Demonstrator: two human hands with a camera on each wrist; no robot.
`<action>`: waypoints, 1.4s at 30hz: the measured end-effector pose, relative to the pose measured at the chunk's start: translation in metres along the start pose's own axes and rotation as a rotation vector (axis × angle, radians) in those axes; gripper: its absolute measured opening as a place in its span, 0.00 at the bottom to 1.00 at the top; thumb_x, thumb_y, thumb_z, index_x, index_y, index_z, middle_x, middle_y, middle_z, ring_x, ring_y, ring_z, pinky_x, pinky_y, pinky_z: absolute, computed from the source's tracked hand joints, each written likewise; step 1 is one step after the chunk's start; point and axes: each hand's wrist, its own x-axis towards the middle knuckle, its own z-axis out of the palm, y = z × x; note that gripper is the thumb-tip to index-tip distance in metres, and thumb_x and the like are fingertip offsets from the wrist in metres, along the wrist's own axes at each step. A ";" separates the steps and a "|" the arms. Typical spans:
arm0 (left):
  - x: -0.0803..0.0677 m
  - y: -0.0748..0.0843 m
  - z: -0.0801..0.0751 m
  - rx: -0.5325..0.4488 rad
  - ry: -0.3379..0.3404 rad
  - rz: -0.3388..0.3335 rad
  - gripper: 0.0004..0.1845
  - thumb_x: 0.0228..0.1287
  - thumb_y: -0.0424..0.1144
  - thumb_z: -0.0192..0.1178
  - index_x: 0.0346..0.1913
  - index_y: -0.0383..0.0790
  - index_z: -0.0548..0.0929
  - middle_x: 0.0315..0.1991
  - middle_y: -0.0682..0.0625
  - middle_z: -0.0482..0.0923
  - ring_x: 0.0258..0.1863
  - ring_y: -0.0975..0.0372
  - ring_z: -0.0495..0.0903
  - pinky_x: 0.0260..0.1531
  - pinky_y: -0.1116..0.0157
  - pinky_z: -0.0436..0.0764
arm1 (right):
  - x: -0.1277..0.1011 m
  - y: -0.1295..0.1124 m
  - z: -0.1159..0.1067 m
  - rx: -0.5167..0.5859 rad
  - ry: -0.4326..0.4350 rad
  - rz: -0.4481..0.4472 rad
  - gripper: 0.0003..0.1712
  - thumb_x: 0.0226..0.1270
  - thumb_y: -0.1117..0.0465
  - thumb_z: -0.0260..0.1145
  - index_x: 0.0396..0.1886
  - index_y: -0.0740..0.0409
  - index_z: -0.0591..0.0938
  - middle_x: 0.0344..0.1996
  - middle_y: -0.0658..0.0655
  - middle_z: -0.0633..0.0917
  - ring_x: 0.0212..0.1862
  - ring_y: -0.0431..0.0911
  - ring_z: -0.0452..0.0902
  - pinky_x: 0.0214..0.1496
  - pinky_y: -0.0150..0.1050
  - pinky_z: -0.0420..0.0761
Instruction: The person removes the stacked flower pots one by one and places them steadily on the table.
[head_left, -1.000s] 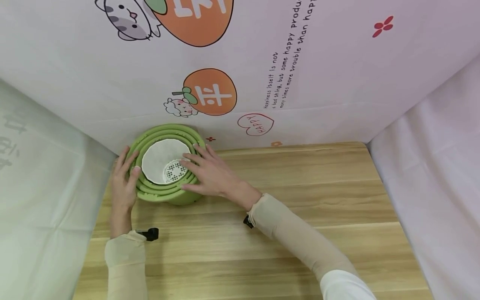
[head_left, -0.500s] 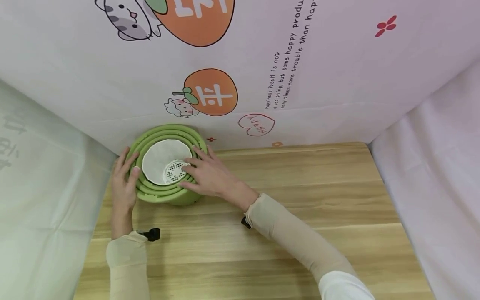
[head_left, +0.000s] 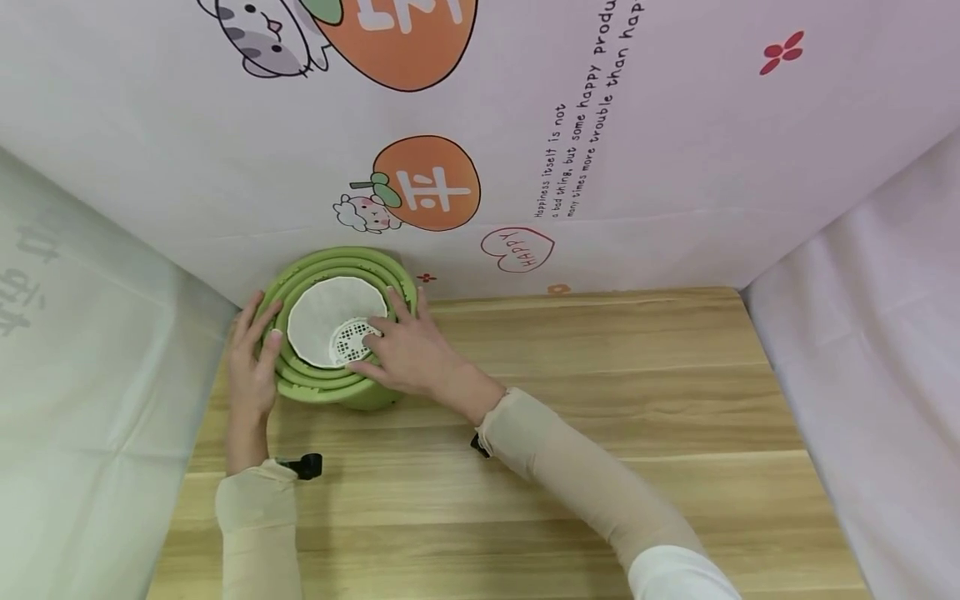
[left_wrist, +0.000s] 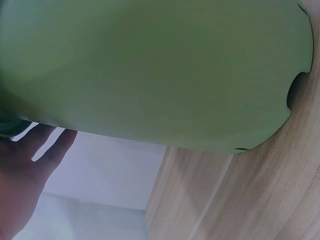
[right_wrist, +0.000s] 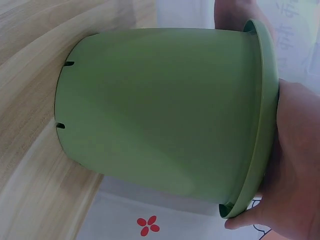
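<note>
A stack of nested green plastic pots (head_left: 330, 390) stands upright at the back left of the wooden table (head_left: 600, 400). A white disc with a mesh patch (head_left: 326, 312) lies inside the top pot. My left hand (head_left: 251, 367) holds the stack's left side, thumb over the rim and fingers against the outer wall. My right hand (head_left: 405, 354) lies over the right rim, fingertips reaching the mesh and thumb on the front rim. The left wrist view shows the pot wall (left_wrist: 160, 70) close up with my left hand (left_wrist: 25, 175) beside it. In the right wrist view my right hand (right_wrist: 295, 165) wraps the pot's (right_wrist: 160, 110) rim.
A printed cloth backdrop (head_left: 600, 125) rises right behind the pots, and plain cloth walls close the left (head_left: 82, 375) and right (head_left: 885, 333) sides. Bare wood stretches to the right and toward me. Black wrist-camera mounts (head_left: 303, 465) sit on both sleeves.
My right hand has slid left, further over the rim, with its fingers drawn closer together on the mesh. The left hand and the pots have hardly moved.
</note>
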 end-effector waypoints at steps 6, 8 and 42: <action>0.001 -0.010 -0.001 0.015 -0.001 -0.010 0.20 0.75 0.33 0.51 0.61 0.20 0.74 0.71 0.28 0.60 0.72 0.35 0.53 0.70 0.38 0.48 | 0.002 -0.001 0.000 -0.018 -0.009 0.010 0.38 0.73 0.27 0.33 0.59 0.37 0.82 0.67 0.48 0.75 0.78 0.63 0.43 0.71 0.73 0.37; 0.001 -0.025 -0.002 0.019 -0.005 -0.013 0.21 0.76 0.35 0.51 0.62 0.24 0.75 0.72 0.32 0.60 0.74 0.39 0.53 0.71 0.39 0.49 | 0.001 -0.001 0.000 -0.011 0.001 0.006 0.38 0.73 0.27 0.34 0.57 0.39 0.83 0.65 0.49 0.77 0.77 0.64 0.44 0.70 0.73 0.37; 0.000 -0.053 -0.004 0.050 0.028 -0.001 0.20 0.77 0.37 0.47 0.64 0.32 0.77 0.73 0.40 0.64 0.74 0.50 0.56 0.73 0.51 0.51 | 0.008 -0.011 0.008 0.152 0.340 0.107 0.26 0.56 0.30 0.68 0.31 0.46 0.88 0.39 0.50 0.84 0.68 0.58 0.70 0.74 0.67 0.43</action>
